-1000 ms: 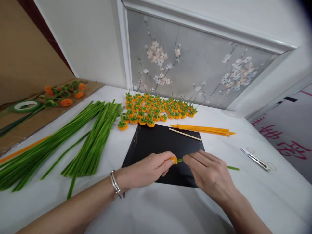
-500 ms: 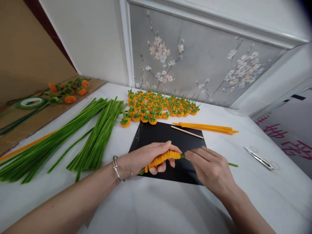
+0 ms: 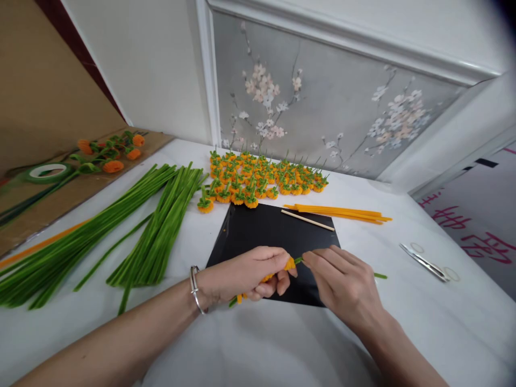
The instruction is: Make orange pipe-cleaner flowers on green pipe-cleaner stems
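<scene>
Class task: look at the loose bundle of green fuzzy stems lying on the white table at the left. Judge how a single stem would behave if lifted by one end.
A single stem from the green fuzzy stems would probably droop or bend, since each is long and very thin. It looks light: the strands lie fanned out loosely on the white table. The fuzzy surface suggests it would grip rather than slip.

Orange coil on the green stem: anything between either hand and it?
Nothing visible. The left hand is closed around the orange coil, and the right hand pinches the green stem right beside it, over the black sheet. The wooden stick lies apart, farther back.
</scene>
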### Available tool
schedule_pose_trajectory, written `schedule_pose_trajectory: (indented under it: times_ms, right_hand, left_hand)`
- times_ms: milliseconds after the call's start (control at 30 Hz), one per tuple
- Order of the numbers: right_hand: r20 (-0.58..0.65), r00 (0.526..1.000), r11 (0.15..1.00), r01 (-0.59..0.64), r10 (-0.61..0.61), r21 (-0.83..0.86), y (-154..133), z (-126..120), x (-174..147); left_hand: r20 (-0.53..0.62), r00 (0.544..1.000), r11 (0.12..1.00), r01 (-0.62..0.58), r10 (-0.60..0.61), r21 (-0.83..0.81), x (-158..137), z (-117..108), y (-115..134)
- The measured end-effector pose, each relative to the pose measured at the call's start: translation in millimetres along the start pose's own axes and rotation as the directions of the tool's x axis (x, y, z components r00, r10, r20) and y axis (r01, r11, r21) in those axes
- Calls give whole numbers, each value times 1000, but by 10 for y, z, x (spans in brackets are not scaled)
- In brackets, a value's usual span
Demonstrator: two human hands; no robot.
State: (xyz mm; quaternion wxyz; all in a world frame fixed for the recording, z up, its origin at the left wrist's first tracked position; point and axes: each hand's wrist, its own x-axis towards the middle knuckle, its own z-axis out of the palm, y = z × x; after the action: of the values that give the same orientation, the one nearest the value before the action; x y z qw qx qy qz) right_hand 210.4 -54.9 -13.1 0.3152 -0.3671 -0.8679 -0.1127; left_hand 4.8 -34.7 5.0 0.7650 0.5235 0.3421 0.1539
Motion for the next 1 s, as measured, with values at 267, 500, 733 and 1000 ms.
schedule_pose_trajectory:
  times_ms: [267, 500, 733, 1000]
  right_hand:
    - [18, 999, 999, 32, -32, 19, -8, 48, -5]
    - [35, 997, 998, 67, -67, -5, -33, 42, 32]
    - [-44, 999, 999, -24, 22, -48, -21, -6, 18]
    - [23, 999, 996, -44, 46, -74, -34, 28, 52]
  left_hand:
    - [-24, 998, 998, 52, -52, -30, 1, 21, 15]
    - [27, 996, 996, 81, -80, -39, -5, 16, 28]
    - [-1, 1000, 995, 17, -17, -97, 8, 27, 0]
    - [-100, 995, 959, -12, -17, -283, 39, -13, -40]
